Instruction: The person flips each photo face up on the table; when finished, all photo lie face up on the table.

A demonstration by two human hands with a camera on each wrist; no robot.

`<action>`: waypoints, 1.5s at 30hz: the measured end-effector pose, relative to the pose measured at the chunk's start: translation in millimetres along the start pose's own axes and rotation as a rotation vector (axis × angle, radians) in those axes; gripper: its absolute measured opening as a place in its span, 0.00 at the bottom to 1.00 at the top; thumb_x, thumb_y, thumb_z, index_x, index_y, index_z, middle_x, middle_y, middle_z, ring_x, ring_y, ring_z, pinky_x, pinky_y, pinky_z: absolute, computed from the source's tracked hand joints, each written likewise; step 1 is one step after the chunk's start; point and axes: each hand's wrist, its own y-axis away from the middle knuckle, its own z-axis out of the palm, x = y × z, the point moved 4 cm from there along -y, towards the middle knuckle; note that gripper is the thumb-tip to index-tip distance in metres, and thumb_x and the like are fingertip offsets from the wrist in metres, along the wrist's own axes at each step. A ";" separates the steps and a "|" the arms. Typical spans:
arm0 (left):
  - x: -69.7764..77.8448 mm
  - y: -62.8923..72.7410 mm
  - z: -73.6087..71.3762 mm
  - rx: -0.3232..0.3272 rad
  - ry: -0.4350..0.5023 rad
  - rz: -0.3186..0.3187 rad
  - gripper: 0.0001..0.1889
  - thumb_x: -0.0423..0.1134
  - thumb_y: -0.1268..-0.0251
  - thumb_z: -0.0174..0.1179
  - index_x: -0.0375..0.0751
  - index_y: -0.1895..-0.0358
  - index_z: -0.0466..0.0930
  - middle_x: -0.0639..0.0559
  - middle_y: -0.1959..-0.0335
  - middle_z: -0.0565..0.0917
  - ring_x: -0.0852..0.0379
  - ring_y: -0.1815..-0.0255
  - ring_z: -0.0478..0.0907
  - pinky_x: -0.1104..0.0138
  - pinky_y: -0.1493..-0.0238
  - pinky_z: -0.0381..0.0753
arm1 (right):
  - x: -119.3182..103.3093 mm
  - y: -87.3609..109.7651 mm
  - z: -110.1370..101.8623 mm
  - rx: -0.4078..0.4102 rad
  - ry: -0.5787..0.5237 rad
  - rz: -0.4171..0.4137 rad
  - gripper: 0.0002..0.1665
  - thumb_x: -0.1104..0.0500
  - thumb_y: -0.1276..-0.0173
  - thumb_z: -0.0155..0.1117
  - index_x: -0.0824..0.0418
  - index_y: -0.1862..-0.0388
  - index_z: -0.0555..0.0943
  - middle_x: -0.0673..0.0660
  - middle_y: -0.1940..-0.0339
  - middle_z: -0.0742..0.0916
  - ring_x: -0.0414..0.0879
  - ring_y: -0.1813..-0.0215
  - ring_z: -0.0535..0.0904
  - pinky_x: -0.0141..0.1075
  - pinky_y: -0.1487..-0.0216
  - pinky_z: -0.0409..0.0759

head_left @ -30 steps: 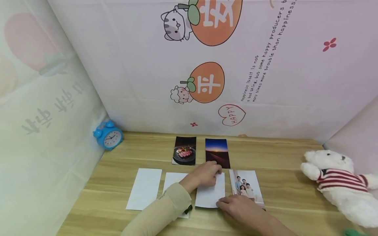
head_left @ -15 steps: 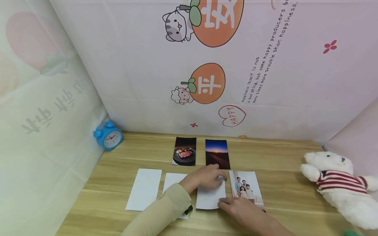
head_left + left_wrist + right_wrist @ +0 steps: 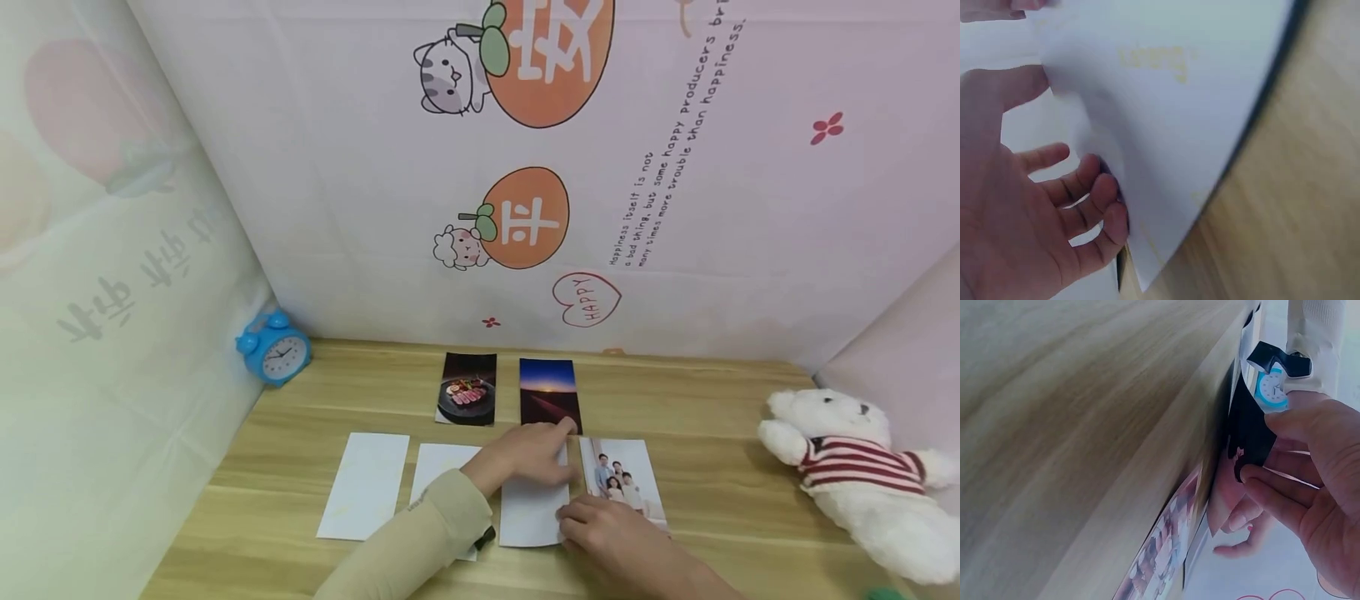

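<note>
A photo card (image 3: 528, 512) lies face down at the middle of the near row, white side up. My left hand (image 3: 534, 454) reaches over its far end; curled fingertips (image 3: 1107, 200) tuck at its edge in the left wrist view, where the card bows upward. My right hand (image 3: 615, 533) pinches the near right corner between thumb and finger; a dark printed underside (image 3: 1250, 425) shows in the right wrist view. Right of it lies a family photo (image 3: 618, 479), partly under the right hand. Two white-backed cards lie to the left, one (image 3: 365, 486) whole, the other (image 3: 442, 467) partly behind my left sleeve.
A steak photo (image 3: 467, 390) and a sunset photo (image 3: 549, 392) lie in the far row. A blue alarm clock (image 3: 276, 348) stands at the far left of the wooden table (image 3: 255, 483). On the right is a white teddy bear (image 3: 855, 479) in a striped top.
The white-backed card and my right hand have shifted slightly toward me. My left index finger has stretched out toward the sunset photo. The head view has tilted a little.
</note>
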 end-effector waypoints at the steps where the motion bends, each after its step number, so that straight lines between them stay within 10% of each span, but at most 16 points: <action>1: 0.6 0.5 0.0 -0.007 -0.021 -0.003 0.31 0.66 0.31 0.58 0.56 0.32 0.72 0.55 0.43 0.86 0.59 0.48 0.84 0.67 0.50 0.82 | -0.4 -0.7 -0.2 -0.004 -0.015 0.004 0.10 0.62 0.44 0.79 0.54 0.65 0.87 0.49 0.59 0.91 0.41 0.57 0.86 0.34 0.55 0.86; 12: 0.2 4.8 -8.0 0.028 -0.056 -0.019 0.21 0.67 0.38 0.64 0.55 0.58 0.77 0.60 0.62 0.79 0.63 0.65 0.72 0.70 0.67 0.71 | -0.1 -3.6 0.4 -0.053 -0.086 0.061 0.07 0.58 0.42 0.78 0.53 0.66 0.86 0.48 0.61 0.91 0.40 0.58 0.86 0.33 0.57 0.86; 19: -0.7 6.3 -21.6 0.195 0.108 -0.019 0.13 0.46 0.43 0.69 0.51 0.72 0.71 0.58 0.75 0.73 0.63 0.76 0.67 0.73 0.76 0.64 | 2.8 -4.4 2.3 0.160 0.015 0.037 0.17 0.50 0.50 0.85 0.51 0.73 0.82 0.45 0.64 0.87 0.38 0.61 0.82 0.33 0.56 0.83; 25: -4.3 10.1 -34.5 0.376 0.253 -0.046 0.11 0.37 0.44 0.63 0.49 0.76 0.69 0.58 0.77 0.71 0.65 0.80 0.65 0.75 0.78 0.62 | 7.2 -6.0 2.3 0.278 -0.072 0.021 0.13 0.51 0.24 0.64 0.55 0.69 0.80 0.49 0.58 0.86 0.41 0.55 0.82 0.33 0.51 0.82; 30: -5.8 14.1 -40.5 0.392 0.359 -0.091 0.09 0.33 0.48 0.61 0.48 0.76 0.70 0.58 0.79 0.71 0.65 0.81 0.65 0.74 0.79 0.63 | 6.8 -7.8 -0.4 0.376 -0.106 -0.019 0.18 0.51 0.18 0.52 0.57 0.67 0.79 0.53 0.56 0.86 0.43 0.55 0.82 0.34 0.51 0.81; 34: -6.5 17.7 -44.8 0.394 0.419 -0.136 0.09 0.32 0.46 0.62 0.47 0.75 0.71 0.58 0.79 0.71 0.64 0.80 0.66 0.73 0.78 0.63 | 5.2 -7.6 4.1 0.288 -0.100 0.044 0.12 0.52 0.22 0.60 0.58 0.50 0.83 0.58 0.41 0.85 0.49 0.43 0.83 0.39 0.43 0.81; 42: -9.7 21.9 -46.1 0.400 0.442 -0.140 0.06 0.31 0.45 0.62 0.45 0.71 0.75 0.59 0.82 0.68 0.65 0.84 0.62 0.73 0.80 0.60 | 4.8 -3.5 12.8 0.135 -0.095 0.185 0.61 0.53 0.55 0.85 0.65 0.22 0.65 0.65 0.22 0.70 0.52 0.27 0.73 0.23 0.17 0.47; 45: -12.1 23.3 -44.4 0.369 0.449 -0.152 0.05 0.30 0.44 0.62 0.44 0.69 0.77 0.58 0.81 0.69 0.64 0.83 0.62 0.73 0.80 0.60 | 5.6 -2.2 15.7 0.085 -0.088 0.201 0.63 0.45 0.51 0.85 0.63 0.21 0.65 0.65 0.21 0.70 0.54 0.26 0.72 0.31 0.20 0.64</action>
